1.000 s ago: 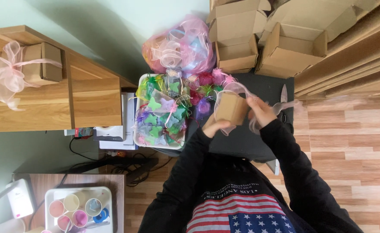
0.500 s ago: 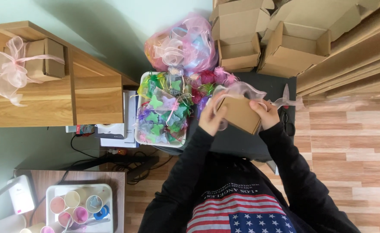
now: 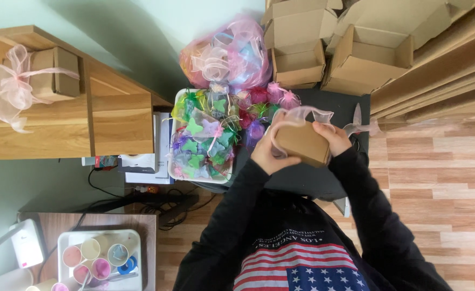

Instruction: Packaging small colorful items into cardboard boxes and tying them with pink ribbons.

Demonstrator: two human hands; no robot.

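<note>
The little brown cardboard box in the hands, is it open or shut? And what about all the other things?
Small brown cardboard box: shut, held between both hands.
Sheer pink ribbon: looped over the box, untied.
Left hand: gripping the box.
Right hand: gripping the box and ribbon.
Brown cardboard boxes at the back: open.
Brown box on wooden shelf: shut, pink bow tied.
White tray of colourful pouches: full.

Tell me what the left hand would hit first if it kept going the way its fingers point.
The left hand points up-screen; it would probably first meet the small organza gift pouches beside the tray, though depth is unclear.
</note>
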